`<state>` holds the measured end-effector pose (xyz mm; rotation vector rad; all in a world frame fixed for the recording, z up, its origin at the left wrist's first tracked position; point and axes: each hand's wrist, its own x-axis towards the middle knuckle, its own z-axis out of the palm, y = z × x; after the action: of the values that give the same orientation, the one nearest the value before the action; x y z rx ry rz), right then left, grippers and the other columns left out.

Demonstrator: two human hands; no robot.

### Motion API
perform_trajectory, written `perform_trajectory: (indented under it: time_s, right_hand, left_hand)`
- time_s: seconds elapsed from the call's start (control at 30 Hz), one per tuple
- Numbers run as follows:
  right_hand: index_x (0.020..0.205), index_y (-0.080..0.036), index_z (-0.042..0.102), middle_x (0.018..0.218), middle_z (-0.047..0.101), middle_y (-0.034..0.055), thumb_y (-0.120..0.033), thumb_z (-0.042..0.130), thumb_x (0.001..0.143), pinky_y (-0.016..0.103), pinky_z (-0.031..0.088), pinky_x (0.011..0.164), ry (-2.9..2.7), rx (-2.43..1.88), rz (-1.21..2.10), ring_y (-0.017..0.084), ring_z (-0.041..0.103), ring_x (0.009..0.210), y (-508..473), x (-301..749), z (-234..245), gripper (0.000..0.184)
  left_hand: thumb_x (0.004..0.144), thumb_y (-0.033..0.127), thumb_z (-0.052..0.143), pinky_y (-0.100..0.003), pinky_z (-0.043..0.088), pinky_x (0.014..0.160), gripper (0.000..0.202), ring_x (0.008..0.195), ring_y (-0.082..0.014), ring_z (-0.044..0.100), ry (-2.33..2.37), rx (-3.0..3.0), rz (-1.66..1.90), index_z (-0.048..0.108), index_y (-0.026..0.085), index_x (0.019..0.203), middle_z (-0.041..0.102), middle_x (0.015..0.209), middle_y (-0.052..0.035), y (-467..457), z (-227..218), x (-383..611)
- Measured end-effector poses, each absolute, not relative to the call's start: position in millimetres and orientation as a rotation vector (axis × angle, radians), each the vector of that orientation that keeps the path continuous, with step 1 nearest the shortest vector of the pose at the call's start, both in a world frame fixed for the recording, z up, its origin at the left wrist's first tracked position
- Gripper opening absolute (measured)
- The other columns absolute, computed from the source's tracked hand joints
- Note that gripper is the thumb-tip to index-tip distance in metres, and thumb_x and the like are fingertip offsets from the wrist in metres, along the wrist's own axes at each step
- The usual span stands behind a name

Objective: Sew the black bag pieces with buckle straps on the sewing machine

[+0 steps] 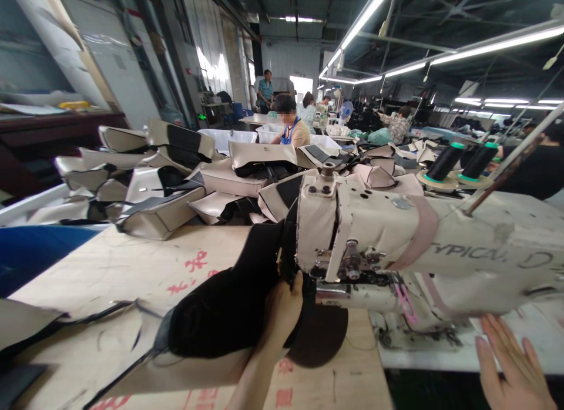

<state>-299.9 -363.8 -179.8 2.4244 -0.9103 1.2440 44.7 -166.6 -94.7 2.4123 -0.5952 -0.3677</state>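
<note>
My left hand (284, 310) is closed on a piece of black fabric (224, 307), pressing it against the head of a cream sewing machine (396, 234) near the needle area. The black fabric runs from the machine down to the left over the wooden table (132, 263). My right hand (513, 366) is at the lower right, below the machine arm, with its fingers stretched out and apart, holding nothing. It hovers over the white machine bed (440, 354).
Stacks of beige and black sewn covers (176, 175) fill the far side of the table. Two black thread cones (462, 160) stand behind the machine. A blue surface (35, 248) lies at left. A seated person (291, 125) and other workers are farther back.
</note>
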Motion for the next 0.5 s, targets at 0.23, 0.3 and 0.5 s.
perform_trajectory:
  time_s: [0.23, 0.3, 0.5]
  right_hand:
    - [0.126, -0.017, 0.046, 0.119, 0.055, 0.0098, -0.034, 0.044, 0.086, 0.049, 0.035, 0.098, -0.893, 2.375, 1.255, 0.027, 0.054, 0.107, -369, -303, -182, 0.044]
    - [0.125, -0.017, 0.047, 0.119, 0.056, 0.0096, -0.034, 0.044, 0.086, 0.048, 0.035, 0.098, -0.889, 2.372, 1.255, 0.026, 0.055, 0.106, -372, -304, -178, 0.043]
    - [0.114, -0.017, 0.057, 0.108, 0.062, 0.0090, -0.036, 0.042, 0.086, 0.048, 0.034, 0.098, -0.949, 2.300, 1.350, 0.026, 0.057, 0.101, -358, -289, -120, 0.037]
  left_hand:
    - [0.090, 0.039, 0.030, -0.026, 0.041, 0.080, 0.047, 0.100, -0.0247, 0.059, -0.631, 2.411, -0.379, 0.067, 0.009, 0.092, 0.067, 0.097, -0.0174, -164, -97, 46]
    - [0.090, 0.040, 0.031, -0.026, 0.041, 0.080, 0.047, 0.100, -0.0243, 0.059, -0.629, 2.414, -0.377, 0.067, 0.010, 0.092, 0.067, 0.097, -0.0170, -163, -98, 46]
    - [0.089, 0.040, 0.032, -0.025, 0.041, 0.078, 0.046, 0.098, -0.0236, 0.060, -0.615, 2.426, -0.359, 0.067, 0.009, 0.093, 0.067, 0.097, -0.0169, -164, -96, 46]
